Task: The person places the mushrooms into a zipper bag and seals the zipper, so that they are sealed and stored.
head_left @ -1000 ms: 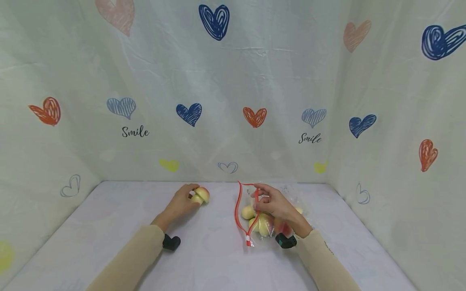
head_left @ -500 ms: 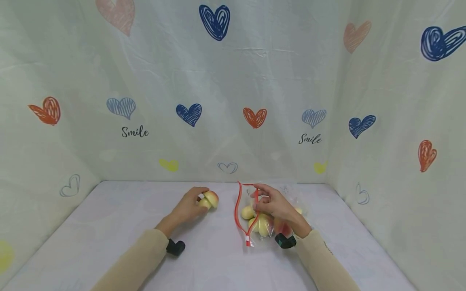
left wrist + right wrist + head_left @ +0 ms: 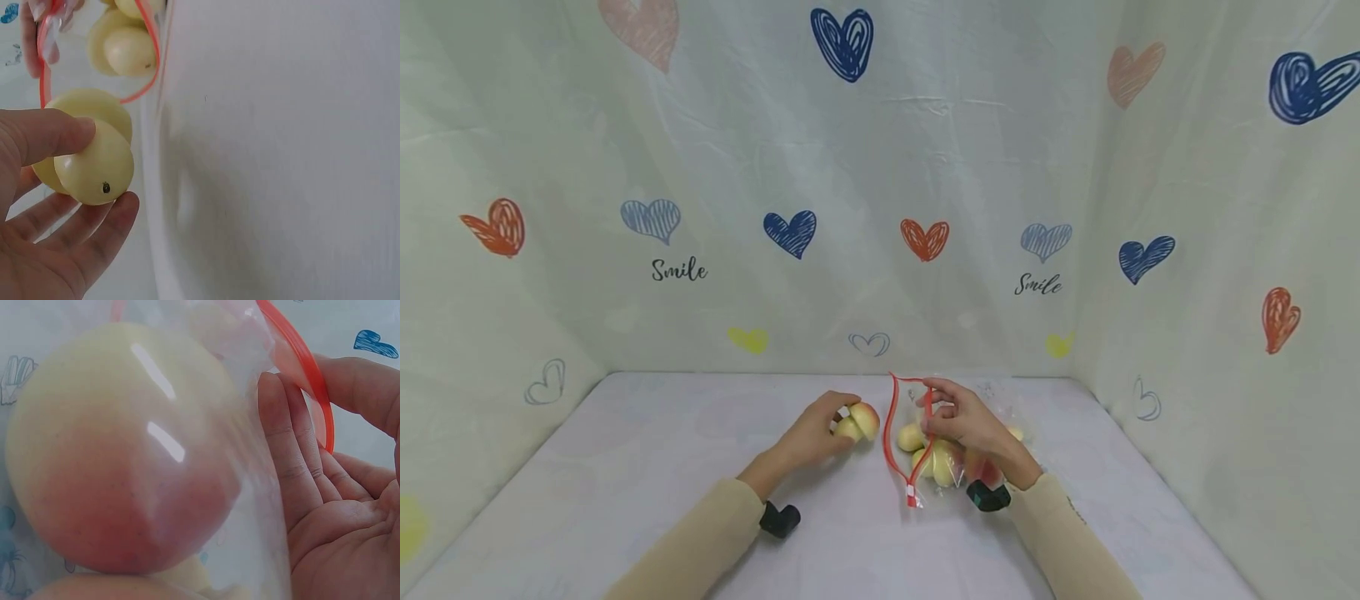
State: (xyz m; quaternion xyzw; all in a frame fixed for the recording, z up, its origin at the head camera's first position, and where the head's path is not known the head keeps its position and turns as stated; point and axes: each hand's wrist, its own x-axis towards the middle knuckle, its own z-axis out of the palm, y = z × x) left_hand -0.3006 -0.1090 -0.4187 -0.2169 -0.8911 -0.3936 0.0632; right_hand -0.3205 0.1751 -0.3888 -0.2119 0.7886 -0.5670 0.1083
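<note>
My left hand (image 3: 808, 435) grips a pale, red-tinged mushroom-shaped piece (image 3: 866, 420), just left of the clear bag (image 3: 262, 540). My right hand (image 3: 966, 422) pinches the bag's red edge (image 3: 887, 450); this looped edge stands between my piece and the similar pieces (image 3: 943, 464) inside. Beneath: white table (image 3: 850, 542). Behind: heart-printed curtain (image 3: 865, 158).

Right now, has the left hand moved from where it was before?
Yes. The left hand has moved right, farther from the left Smile print and closer to the bag.
</note>
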